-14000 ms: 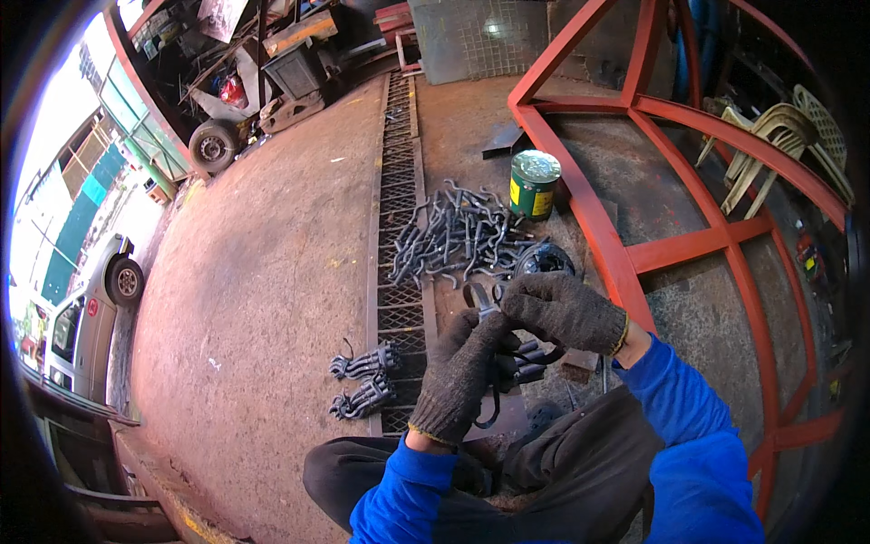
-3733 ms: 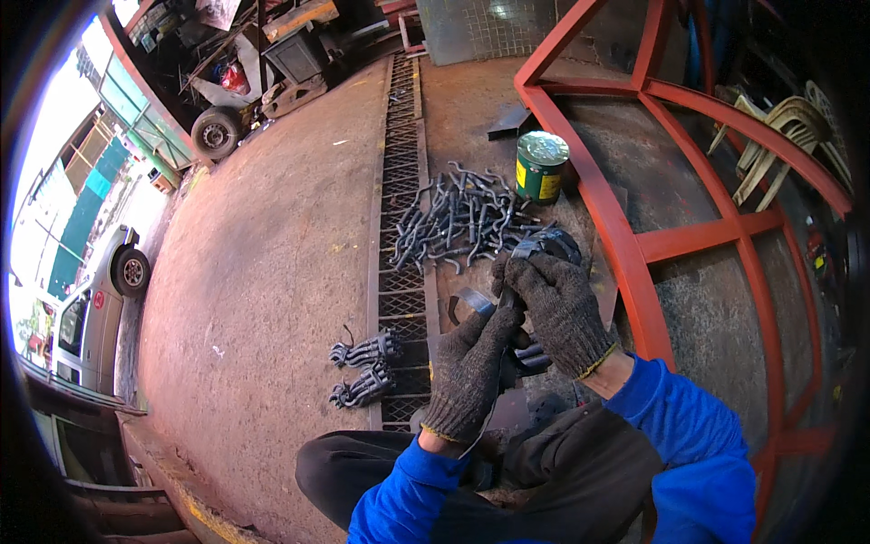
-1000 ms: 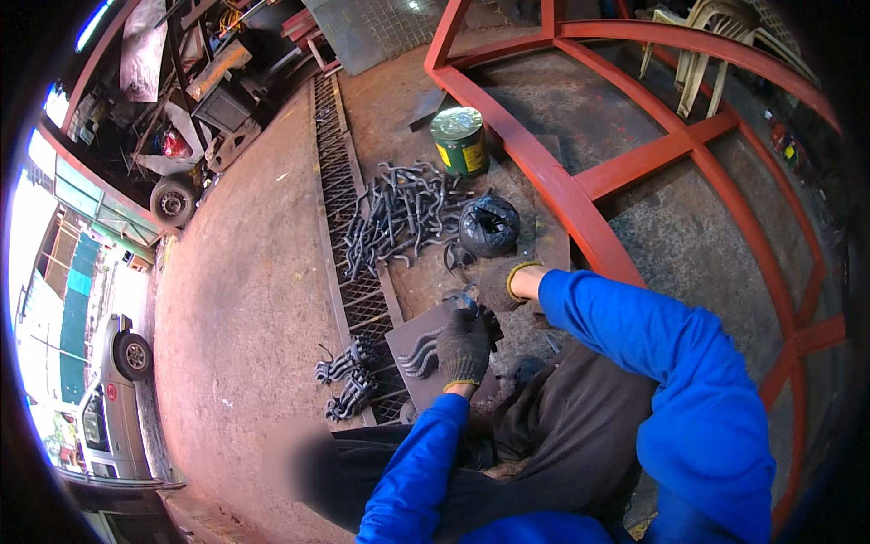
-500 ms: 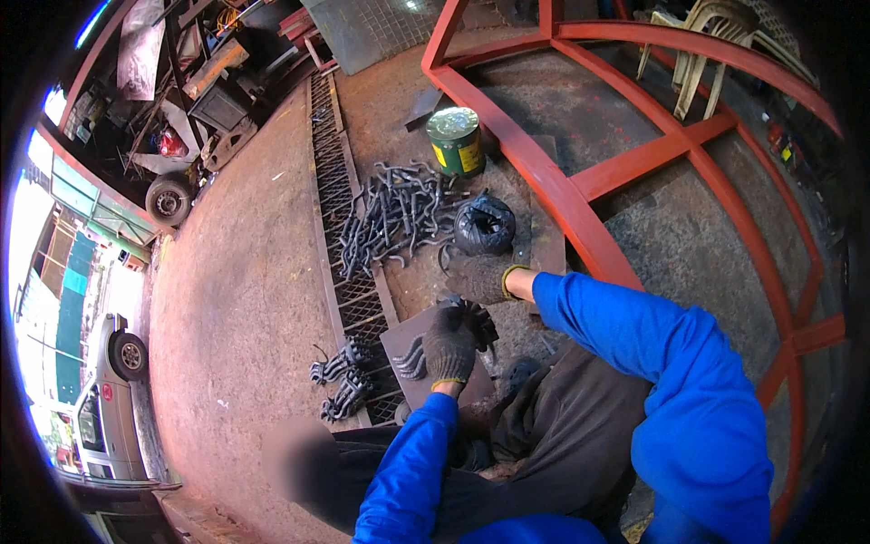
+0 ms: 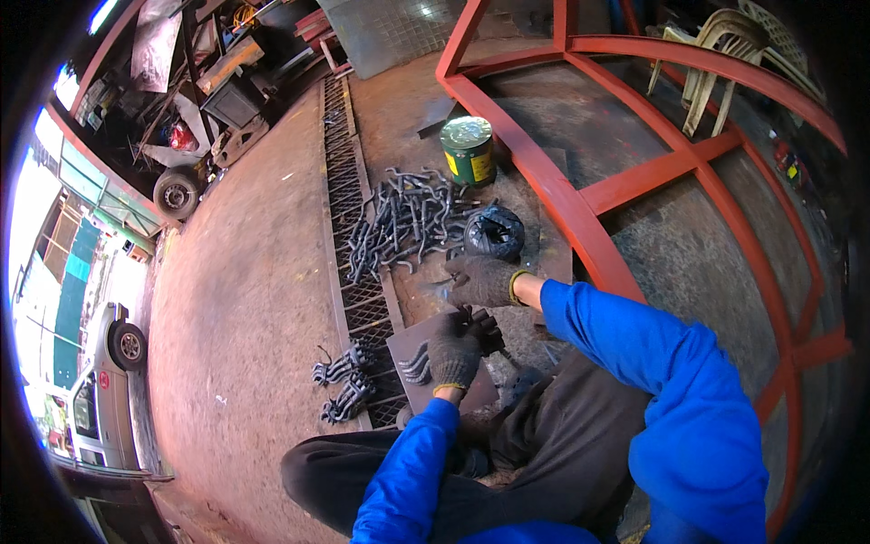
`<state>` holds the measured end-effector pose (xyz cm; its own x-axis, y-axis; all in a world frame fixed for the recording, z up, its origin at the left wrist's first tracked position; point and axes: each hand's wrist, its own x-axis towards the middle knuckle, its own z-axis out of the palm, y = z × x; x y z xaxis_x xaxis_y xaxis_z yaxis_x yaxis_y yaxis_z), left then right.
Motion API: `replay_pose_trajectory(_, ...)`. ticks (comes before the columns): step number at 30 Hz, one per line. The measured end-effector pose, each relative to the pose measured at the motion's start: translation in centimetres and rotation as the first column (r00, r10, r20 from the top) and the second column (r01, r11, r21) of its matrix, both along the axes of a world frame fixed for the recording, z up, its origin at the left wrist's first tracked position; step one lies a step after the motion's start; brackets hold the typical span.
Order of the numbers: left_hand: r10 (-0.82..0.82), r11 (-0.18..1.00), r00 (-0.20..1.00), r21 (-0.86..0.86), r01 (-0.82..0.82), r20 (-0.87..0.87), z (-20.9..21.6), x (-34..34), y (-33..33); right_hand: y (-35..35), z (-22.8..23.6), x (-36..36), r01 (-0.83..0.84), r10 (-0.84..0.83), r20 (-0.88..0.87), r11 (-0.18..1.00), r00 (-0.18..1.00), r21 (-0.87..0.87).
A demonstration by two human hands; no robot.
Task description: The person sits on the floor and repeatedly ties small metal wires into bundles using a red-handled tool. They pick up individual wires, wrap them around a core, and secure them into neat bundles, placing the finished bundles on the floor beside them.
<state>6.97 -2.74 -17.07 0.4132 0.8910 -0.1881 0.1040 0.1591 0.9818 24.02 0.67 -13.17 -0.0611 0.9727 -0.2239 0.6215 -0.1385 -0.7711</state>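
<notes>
My left hand, in a dark knitted glove, is closed around a bundle of short bent metal rods. It is above a flat metal plate, where several more bent rods lie side by side. Just beyond it, my right hand, gloved alike, has its fingers drawn together; what they pinch, if anything, is too small to make out. Close to the right hand sits a round black plastic-wrapped roll. A loose heap of bent rods spreads to its left.
Two tied rod bundles rest on the floor grating, left of the plate. A green can stands behind the heap. The red steel frame extends along the right. A parked vehicle is far left.
The view has shifted slightly, so the surroundings appear a little farther right. My right hand's fingers have moved slightly beside the left hand; the left keeps its hold on the rods.
</notes>
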Motion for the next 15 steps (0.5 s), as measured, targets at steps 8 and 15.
replay_pose_trajectory(8,0.145,0.899,0.910,0.436,0.043,-0.389,0.2,-0.1,-0.2,0.0,-1.0,-0.5,-0.230,0.298,0.337,0.947,0.893,-0.226)
replay_pose_trajectory(15,-0.044,0.906,0.977,0.403,0.128,-0.211,-1.5,-0.4,0.9,-1.0,-2.6,-0.2,-0.132,0.152,0.132,0.979,0.979,-0.153)
